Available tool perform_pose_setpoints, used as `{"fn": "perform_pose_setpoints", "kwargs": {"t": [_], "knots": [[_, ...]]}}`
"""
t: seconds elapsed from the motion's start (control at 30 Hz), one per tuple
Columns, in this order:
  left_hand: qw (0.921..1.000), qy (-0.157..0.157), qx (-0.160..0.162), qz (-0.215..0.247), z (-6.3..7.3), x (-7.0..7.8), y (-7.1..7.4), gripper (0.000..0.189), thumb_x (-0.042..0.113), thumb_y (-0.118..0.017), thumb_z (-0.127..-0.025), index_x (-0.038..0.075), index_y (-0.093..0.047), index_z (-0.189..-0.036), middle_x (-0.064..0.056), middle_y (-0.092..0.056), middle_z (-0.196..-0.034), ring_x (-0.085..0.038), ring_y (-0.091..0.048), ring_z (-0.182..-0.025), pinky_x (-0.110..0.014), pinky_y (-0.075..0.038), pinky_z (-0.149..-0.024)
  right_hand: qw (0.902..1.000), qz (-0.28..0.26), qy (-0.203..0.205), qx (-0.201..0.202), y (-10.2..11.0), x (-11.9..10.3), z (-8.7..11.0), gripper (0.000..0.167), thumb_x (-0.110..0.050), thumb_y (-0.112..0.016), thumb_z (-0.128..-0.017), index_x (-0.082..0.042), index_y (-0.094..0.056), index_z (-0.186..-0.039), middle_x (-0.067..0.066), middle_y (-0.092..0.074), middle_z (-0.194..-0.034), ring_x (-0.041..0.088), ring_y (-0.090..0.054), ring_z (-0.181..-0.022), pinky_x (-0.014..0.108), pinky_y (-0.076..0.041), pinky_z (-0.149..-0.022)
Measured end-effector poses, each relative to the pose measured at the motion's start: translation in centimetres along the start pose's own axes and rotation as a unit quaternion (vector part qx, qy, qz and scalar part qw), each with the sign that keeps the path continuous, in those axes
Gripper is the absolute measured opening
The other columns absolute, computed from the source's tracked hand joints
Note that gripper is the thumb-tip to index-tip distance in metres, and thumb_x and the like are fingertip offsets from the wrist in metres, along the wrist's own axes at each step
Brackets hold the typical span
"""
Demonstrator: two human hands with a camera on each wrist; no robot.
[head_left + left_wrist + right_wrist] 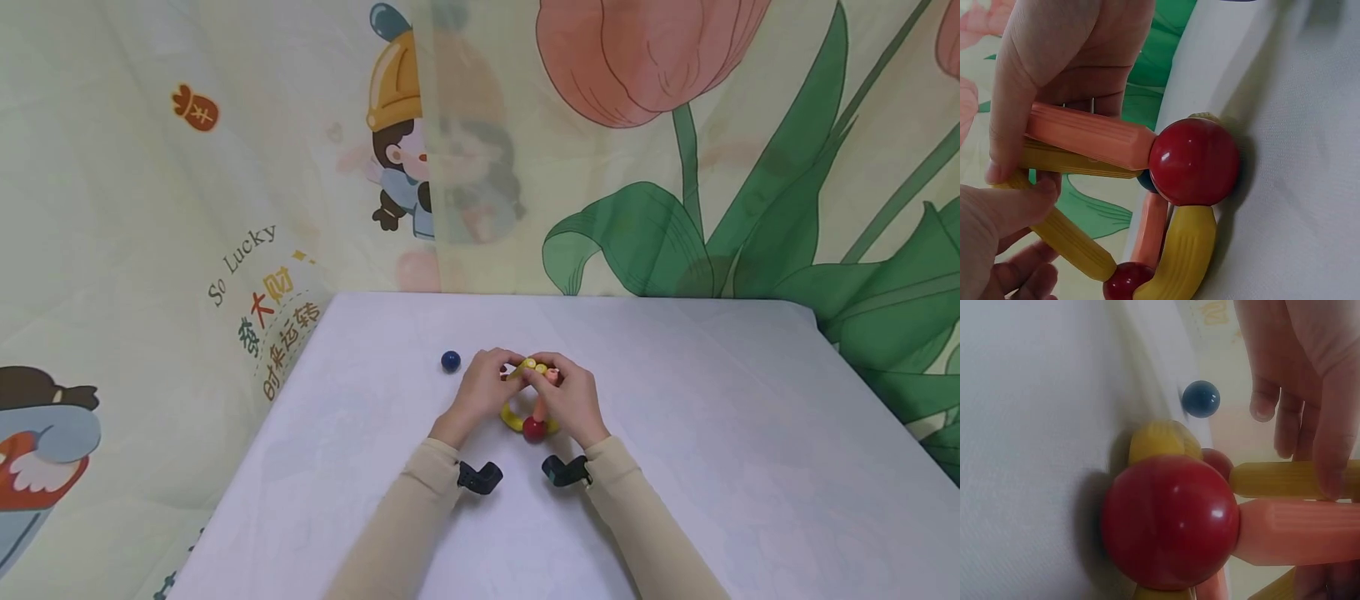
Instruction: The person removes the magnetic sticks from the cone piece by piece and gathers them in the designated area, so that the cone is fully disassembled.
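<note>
Between the hands stands a small frame of ribbed magnetic rods and balls. A glossy red ball [535, 429] is at its near side, joined to a curved yellow rod [1191, 250] on the table. From that ball an orange rod [1091, 134] slants up to the right hand [576, 396], whose fingers grip its upper part beside a yellow rod. My left hand [480, 385] pinches another yellow rod [1075, 244], which rises from a second red ball [1127, 280]. The rods' upper ends come together at the fingertips; whether they touch is hidden.
A loose dark blue ball [450, 361] lies on the white-covered table [720, 433], left of the left hand. Black wrist cameras [480, 478] sit at both cuffs. Printed curtains [480, 167] hang behind and to the left of the table.
</note>
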State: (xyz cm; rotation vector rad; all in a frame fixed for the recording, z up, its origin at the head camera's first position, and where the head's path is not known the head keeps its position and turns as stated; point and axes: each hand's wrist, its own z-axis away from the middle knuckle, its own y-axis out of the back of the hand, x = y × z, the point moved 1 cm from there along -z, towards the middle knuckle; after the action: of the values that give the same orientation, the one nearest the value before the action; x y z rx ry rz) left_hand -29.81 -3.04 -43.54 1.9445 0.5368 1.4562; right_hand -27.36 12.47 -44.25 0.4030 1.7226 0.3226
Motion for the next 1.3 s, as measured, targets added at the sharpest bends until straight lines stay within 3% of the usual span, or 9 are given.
{"fn": "perform_pose_setpoints", "kwargs": {"t": [0.3,0.57,0.8,1.0,1.13,1.3], "knots": [[0.9977,0.029,0.053,0.031,0.0,-0.2,0.9,0.027,0.022,-0.075,-0.088,0.009,-0.07,-0.11,-0.003,-0.067,-0.104,-0.02,-0.056,-0.094,-0.028,-0.05,-0.073,0.9998,0.014,-0.014,-0.005,-0.1,0.0,0.0,0.033,-0.033,-0.07,-0.091,-0.018,-0.067,-0.12,0.005,-0.067,-0.11,0.023,-0.058,-0.094,0.033,-0.052,-0.078],[0.9952,0.057,0.064,0.046,0.1,-0.8,2.2,0.024,0.018,-0.075,-0.087,0.008,-0.067,-0.107,-0.006,-0.065,-0.102,-0.018,-0.054,-0.082,-0.026,-0.047,-0.066,0.9997,0.013,-0.018,-0.011,-0.1,0.1,0.1,0.036,-0.032,-0.072,-0.089,-0.016,-0.066,-0.121,0.004,-0.066,-0.109,0.023,-0.056,-0.094,0.032,-0.052,-0.077],[0.9928,0.072,0.077,0.056,0.0,-1.7,3.3,0.022,0.015,-0.074,-0.086,0.009,-0.067,-0.106,-0.005,-0.065,-0.099,-0.018,-0.055,-0.08,-0.026,-0.045,-0.065,0.9996,0.026,-0.005,-0.004,0.0,0.2,0.1,0.033,-0.029,-0.074,-0.088,-0.015,-0.069,-0.118,0.005,-0.067,-0.102,0.023,-0.056,-0.087,0.031,-0.049,-0.072],[0.9947,0.084,0.054,0.026,0.1,-2.6,4.3,0.022,0.009,-0.069,-0.087,0.008,-0.067,-0.109,-0.007,-0.066,-0.1,-0.02,-0.057,-0.083,-0.031,-0.047,-0.071,0.9993,0.034,-0.012,-0.01,-0.1,0.3,0.0,0.037,-0.029,-0.073,-0.089,-0.013,-0.068,-0.121,0.003,-0.066,-0.108,0.023,-0.055,-0.091,0.032,-0.048,-0.075],[0.9946,0.097,0.019,-0.033,0.2,-2.9,4.6,0.024,0.008,-0.067,-0.086,0.008,-0.069,-0.11,-0.007,-0.065,-0.103,-0.022,-0.057,-0.086,-0.035,-0.049,-0.078,0.9992,0.033,-0.02,-0.01,-0.1,0.2,0.0,0.035,-0.03,-0.073,-0.089,-0.016,-0.069,-0.12,0.003,-0.066,-0.108,0.024,-0.054,-0.093,0.033,-0.048,-0.077],[0.9859,0.111,-0.035,-0.121,0.4,-2.8,4.4,0.016,0.012,-0.069,-0.086,0.011,-0.071,-0.102,-0.006,-0.063,-0.099,-0.02,-0.056,-0.085,-0.036,-0.049,-0.081,0.9991,0.036,-0.02,-0.006,-0.1,0.0,0.2,0.033,-0.03,-0.073,-0.089,-0.017,-0.069,-0.119,0.003,-0.065,-0.108,0.024,-0.054,-0.092,0.033,-0.048,-0.076]]}}
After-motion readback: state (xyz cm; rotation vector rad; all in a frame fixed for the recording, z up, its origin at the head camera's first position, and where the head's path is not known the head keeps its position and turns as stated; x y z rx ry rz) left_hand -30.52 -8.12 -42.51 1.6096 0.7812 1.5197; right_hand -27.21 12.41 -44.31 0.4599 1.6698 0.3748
